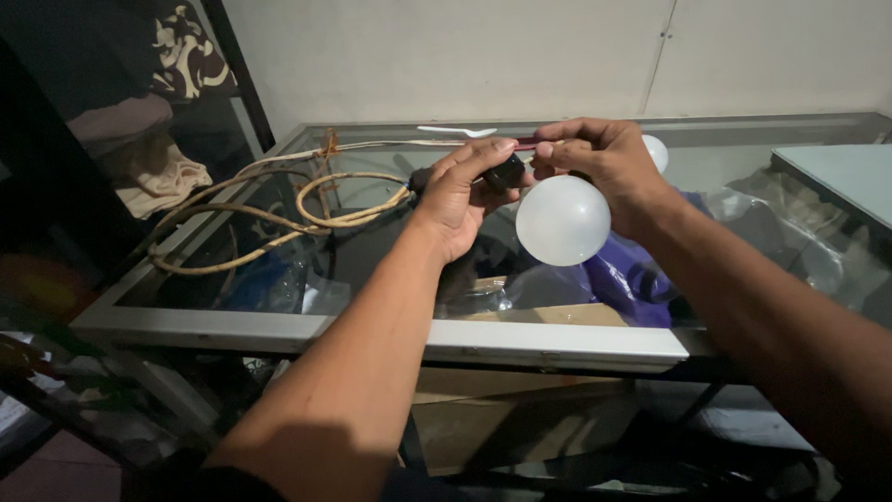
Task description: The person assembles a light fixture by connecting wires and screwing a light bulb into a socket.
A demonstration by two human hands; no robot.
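Note:
My left hand (460, 191) grips a black lamp socket (506, 173) at the end of a pale, grimy cable (279, 200) that coils across the glass top. My right hand (604, 163) holds a thin dark red tool (526, 144) by its tip against the socket, with a round white bulb (562, 220) hanging just under its palm. The bulb's base is hidden between my hands. A second white bulb (656, 151) peeks out behind my right wrist.
A glass-topped display case with a metal frame (372, 330) holds blue and purple plastic bags (632, 279) inside. A white plastic spoon (457, 131) lies at the far edge. Folded cloth sits on a dark shelf (149, 167) at left; a pale panel (846, 177) lies at right.

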